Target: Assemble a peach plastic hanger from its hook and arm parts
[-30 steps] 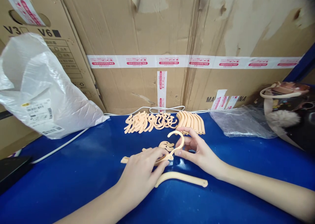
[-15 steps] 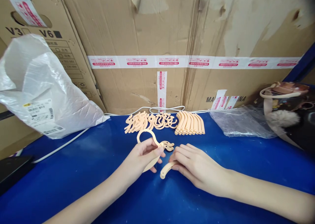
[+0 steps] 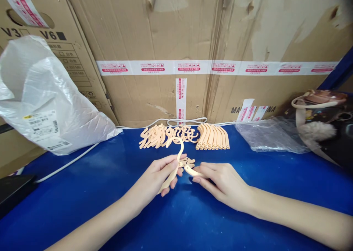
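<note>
My left hand (image 3: 167, 174) is closed around a beige plastic hanger piece, a curved hook (image 3: 181, 148) joined to one flat arm (image 3: 168, 183) that slants down along the palm. Between thumb and fingers, my right hand (image 3: 220, 179) pinches a separate curved hanger arm (image 3: 191, 171), its holed end pointing at the hook's base with a small gap between. Just behind the hands lie a few small wavy pieces with holes (image 3: 189, 162), partly hidden by the left hand. Farther back are a pile of loose hooks (image 3: 153, 136) and a neat row of hanger arms (image 3: 212, 137).
Cardboard boxes (image 3: 154, 96) wall off the back of the blue table (image 3: 110, 214). A white plastic bag (image 3: 52, 100) stands at left, above a white cable (image 3: 68, 163) and a black object (image 3: 15, 192). At right lie a clear plastic bag (image 3: 270, 135) and a dark bag (image 3: 340, 140).
The hook in my left hand has turned and tilted to the right. My right hand has swung the loose arm's end upward, closer to the hook's base.
</note>
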Available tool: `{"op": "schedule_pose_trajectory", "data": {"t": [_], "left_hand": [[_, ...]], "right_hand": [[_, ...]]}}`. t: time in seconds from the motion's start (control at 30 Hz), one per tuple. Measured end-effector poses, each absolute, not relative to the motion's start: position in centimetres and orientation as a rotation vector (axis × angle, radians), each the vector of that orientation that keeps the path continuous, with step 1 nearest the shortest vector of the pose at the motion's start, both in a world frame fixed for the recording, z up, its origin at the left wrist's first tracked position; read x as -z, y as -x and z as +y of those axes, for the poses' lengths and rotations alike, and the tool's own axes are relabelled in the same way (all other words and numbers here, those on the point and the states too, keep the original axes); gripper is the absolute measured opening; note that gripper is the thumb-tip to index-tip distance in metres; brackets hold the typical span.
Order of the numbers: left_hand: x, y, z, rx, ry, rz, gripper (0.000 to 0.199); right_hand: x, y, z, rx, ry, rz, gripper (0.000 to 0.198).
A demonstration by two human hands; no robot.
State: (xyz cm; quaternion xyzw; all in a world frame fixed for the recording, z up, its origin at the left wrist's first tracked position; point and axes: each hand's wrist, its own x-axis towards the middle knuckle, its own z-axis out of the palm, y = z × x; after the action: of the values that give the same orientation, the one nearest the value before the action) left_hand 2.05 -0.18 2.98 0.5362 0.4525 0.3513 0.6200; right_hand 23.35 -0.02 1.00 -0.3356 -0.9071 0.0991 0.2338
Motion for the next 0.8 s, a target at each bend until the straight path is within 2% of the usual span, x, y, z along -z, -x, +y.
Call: {"op": "schedule_pose_trajectory", "data": {"t": [0.43,0.8], "left_hand": [[-3.28,-1.87,-0.52,-0.604,-1.201,0.975,0.047],[-3.43,-1.79,-0.60,-0.584,-1.148,0.961,0.044]], "right_hand": [[-0.64,-23.36,0.00,0.038,0.863,-2.496,0.034],[-0.61,-23.42,-0.04,0.062,0.841,-2.505,0.035]]}}
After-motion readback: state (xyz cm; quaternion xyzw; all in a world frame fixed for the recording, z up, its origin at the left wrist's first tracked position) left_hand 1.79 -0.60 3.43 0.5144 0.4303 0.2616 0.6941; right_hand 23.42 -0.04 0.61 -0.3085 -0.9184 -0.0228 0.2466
